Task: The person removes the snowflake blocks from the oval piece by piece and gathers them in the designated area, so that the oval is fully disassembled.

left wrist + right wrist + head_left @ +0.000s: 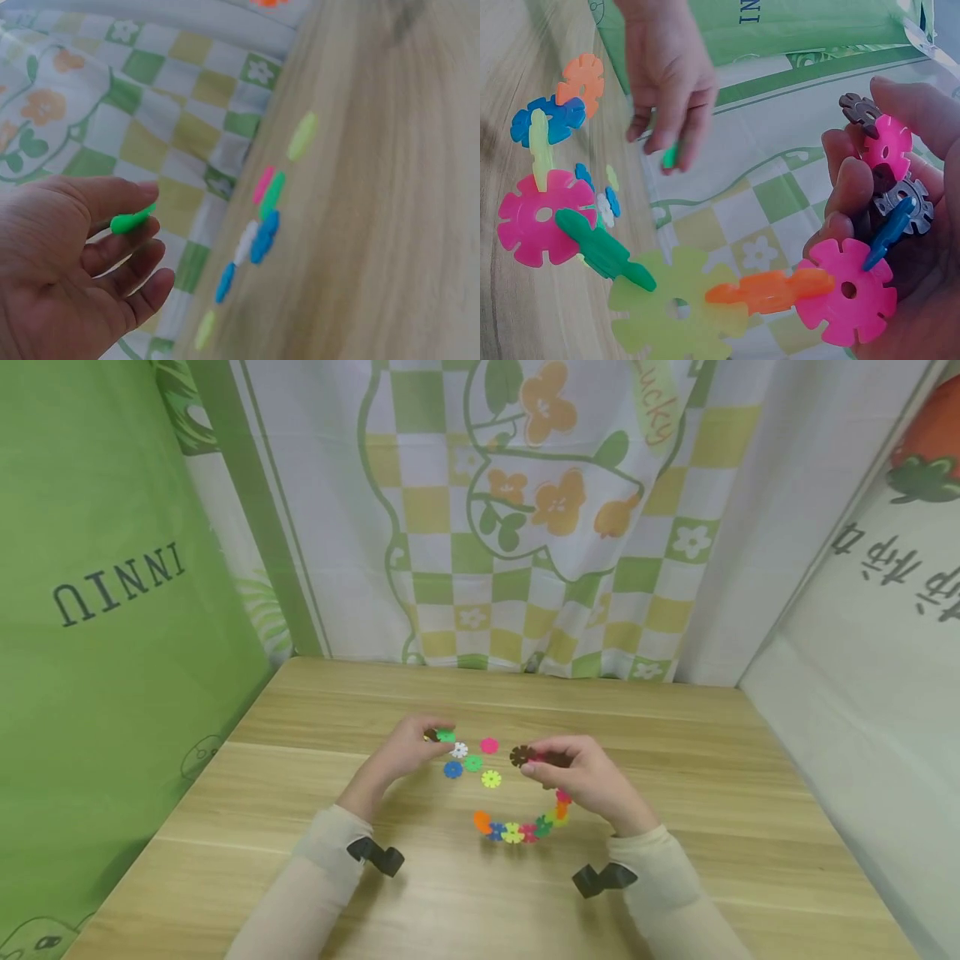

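My left hand (408, 746) pinches a green notched plastic disc (132, 219) between thumb and index finger, raised over the table. My right hand (588, 779) holds the end of a curved chain of interlocked snowflake discs. At that end a brown disc (522, 756) sticks out past the fingertips, with a pink disc (889, 148) and another dark disc (904, 204) behind it against the palm. From there the chain hangs down through a yellow disc (679, 304) and a green one (604, 249) to an orange disc (482, 822) at its far end.
Loose discs lie on the wooden table (360, 893) between the hands: a white one (459, 750), a blue one (453, 770), a green one (473, 763), a yellow one (491, 779) and a pink one (489, 746). A checked curtain (540, 610) hangs behind the table.
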The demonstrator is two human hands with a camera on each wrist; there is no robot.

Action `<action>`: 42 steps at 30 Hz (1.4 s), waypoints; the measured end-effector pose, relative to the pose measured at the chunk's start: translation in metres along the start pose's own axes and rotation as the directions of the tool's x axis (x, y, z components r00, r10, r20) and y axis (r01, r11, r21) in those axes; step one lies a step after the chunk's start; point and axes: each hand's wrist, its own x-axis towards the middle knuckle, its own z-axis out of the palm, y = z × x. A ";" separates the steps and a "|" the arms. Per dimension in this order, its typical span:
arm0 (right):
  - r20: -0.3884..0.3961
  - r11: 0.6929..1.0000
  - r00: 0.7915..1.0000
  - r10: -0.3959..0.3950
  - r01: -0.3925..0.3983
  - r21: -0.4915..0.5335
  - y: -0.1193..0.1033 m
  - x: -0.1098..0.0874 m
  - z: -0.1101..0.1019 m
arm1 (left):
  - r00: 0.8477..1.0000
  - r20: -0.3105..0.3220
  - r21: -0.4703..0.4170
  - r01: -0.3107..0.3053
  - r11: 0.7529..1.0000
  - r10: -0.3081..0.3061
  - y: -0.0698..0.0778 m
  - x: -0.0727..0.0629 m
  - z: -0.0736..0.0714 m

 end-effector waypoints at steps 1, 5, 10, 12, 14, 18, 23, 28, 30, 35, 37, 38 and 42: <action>0.004 1.000 1.000 -0.004 0.004 0.004 0.000 0.000 0.000 | 1.000 0.002 0.006 0.030 1.000 -0.030 -0.005 0.001 0.001; 0.011 1.000 1.000 -0.011 0.011 0.004 0.001 0.000 0.001 | 0.994 0.008 0.053 0.109 0.993 -0.110 -0.022 0.002 0.005; 0.023 1.000 0.999 -0.027 0.027 0.004 0.004 0.000 0.002 | 0.993 0.016 0.139 0.117 0.983 -0.120 -0.032 0.005 0.009; 0.030 0.999 0.999 -0.037 0.036 0.014 0.004 0.000 0.002 | 0.992 0.021 0.158 0.118 0.980 -0.123 -0.033 0.005 0.009; 0.036 0.999 0.998 -0.043 0.042 0.020 0.005 0.000 0.002 | 0.991 0.030 0.169 0.124 0.978 -0.131 -0.034 0.005 0.009; 0.038 0.999 0.998 -0.041 0.041 0.014 0.006 0.000 0.002 | 0.989 0.031 0.190 0.138 0.972 -0.147 -0.035 0.005 0.010; 0.037 0.999 0.999 -0.035 0.035 -0.002 0.007 0.000 0.003 | 0.986 0.024 0.207 0.157 0.966 -0.166 -0.036 0.004 0.010; 0.036 0.999 0.999 -0.035 0.035 -0.004 0.006 0.001 0.003 | 0.986 0.019 0.180 0.162 0.970 -0.168 -0.030 0.002 0.007; 0.037 0.999 0.999 -0.035 0.035 -0.007 0.006 0.001 0.002 | 0.985 0.018 0.151 0.166 0.974 -0.171 -0.026 0.001 0.005; 0.038 0.999 0.999 -0.031 0.032 -0.015 0.004 0.000 0.002 | 0.988 0.026 0.114 0.149 0.982 -0.153 -0.017 0.002 0.003; 0.037 0.999 0.999 -0.031 0.031 -0.017 0.004 0.000 0.002 | 0.992 0.031 0.117 0.122 0.986 -0.126 -0.010 0.002 0.002; 0.036 0.999 0.999 -0.030 0.031 -0.017 0.004 0.000 0.002 | 0.993 0.034 0.119 0.109 0.987 -0.113 -0.006 0.002 0.002; 0.037 0.999 0.999 -0.031 0.031 -0.020 0.004 0.001 0.002 | 0.998 0.040 0.117 0.042 0.992 -0.047 0.013 0.001 0.001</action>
